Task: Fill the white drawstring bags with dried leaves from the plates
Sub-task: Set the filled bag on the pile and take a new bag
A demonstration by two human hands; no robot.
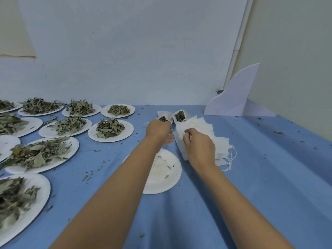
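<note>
Blue cloth (251, 177) covers the table in front of a pale wall, and on it lies the pile of empty bags (203, 126), white, with loose strings at its near edge. Our right hand (199, 144) rests on this pile and pinches the top bag (179, 139) between thumb and fingertip, we think in order to peel one bag off the others. Our left hand (159, 129) is just left of the pile with curled fingers; whether it holds something we cannot tell. Two filled bags (179, 115) stand just behind the pile with open mouths, probably put aside as done. An emptied plate (161, 178) lies near the pile on its near-left side, close for scooping. Plates of dried leaves (109, 130) wait further left of the pile.
</note>
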